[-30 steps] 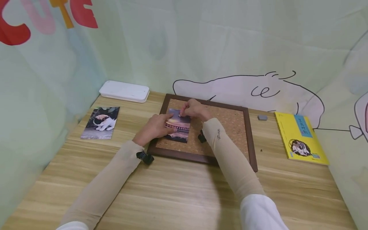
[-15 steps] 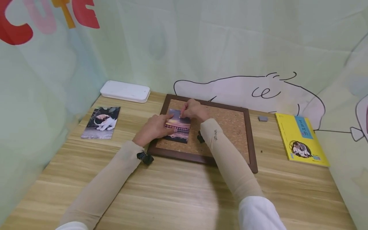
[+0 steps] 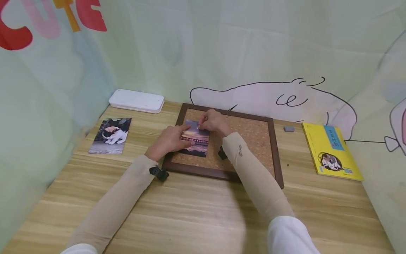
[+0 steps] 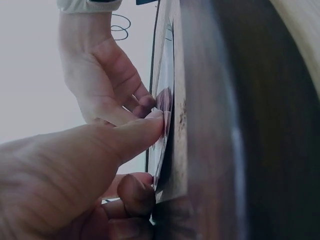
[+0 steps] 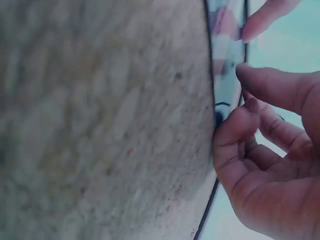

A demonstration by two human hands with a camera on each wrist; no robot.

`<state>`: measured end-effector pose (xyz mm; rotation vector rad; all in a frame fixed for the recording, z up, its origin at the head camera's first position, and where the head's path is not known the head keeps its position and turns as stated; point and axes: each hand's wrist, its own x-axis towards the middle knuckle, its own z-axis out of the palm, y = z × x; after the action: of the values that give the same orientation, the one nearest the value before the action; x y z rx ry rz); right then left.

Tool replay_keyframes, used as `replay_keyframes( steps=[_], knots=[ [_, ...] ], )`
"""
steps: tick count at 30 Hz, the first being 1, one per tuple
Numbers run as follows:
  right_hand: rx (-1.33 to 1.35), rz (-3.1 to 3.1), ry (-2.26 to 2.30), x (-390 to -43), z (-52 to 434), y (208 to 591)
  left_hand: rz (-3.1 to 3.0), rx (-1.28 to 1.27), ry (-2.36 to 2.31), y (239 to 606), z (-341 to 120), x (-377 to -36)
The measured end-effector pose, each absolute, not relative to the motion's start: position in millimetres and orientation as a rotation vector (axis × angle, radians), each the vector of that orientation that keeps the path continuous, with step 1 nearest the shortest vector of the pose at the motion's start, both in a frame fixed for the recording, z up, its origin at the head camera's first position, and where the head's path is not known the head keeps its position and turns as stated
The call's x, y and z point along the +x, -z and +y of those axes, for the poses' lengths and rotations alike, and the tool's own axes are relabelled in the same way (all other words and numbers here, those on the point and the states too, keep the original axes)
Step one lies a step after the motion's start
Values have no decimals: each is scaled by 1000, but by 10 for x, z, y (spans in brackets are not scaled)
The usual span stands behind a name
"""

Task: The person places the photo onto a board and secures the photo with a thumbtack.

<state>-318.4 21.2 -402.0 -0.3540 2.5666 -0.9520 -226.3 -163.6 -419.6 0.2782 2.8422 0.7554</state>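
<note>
A sunset photo (image 3: 198, 150) lies on the left part of a brown-framed cork board (image 3: 250, 141). My left hand (image 3: 168, 141) holds it down, thumb across its middle and fingers at its upper left edge. In the left wrist view that thumb (image 4: 142, 131) presses the photo, whose near edge stands slightly off the cork. My right hand (image 3: 215, 121) pinches a tiny shiny push pin (image 3: 198, 128) at the photo's upper part. The right wrist view shows its curled fingers (image 5: 235, 130) close against the board; the pin is mostly hidden there.
A cat photo (image 3: 111, 135) lies to the left, below a white case (image 3: 136, 101). Right of the board are a small grey block (image 3: 289, 129) and a yellow book (image 3: 330, 151). A printed curtain (image 3: 253, 53) hangs behind the table.
Both hands stay at the same spots on the photo. The right fingertips shift only very slightly at its upper part; the view itself sways a little.
</note>
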Motion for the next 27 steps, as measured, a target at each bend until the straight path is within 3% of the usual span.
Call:
replay_keyframes(
  steps=[4, 12, 27],
  knots=[
    [-460, 2643, 994, -3141, 303, 3980, 2861, 326, -752, 4185, -1641, -2272],
    [-416, 2694, 1117, -2950, 684, 3776, 2906, 287, -822, 4176, -1726, -2232],
    [-353, 2667, 1103, -2591, 1701, 3832, 3148, 25, -919, 4033, -2437, -2088]
  ],
)
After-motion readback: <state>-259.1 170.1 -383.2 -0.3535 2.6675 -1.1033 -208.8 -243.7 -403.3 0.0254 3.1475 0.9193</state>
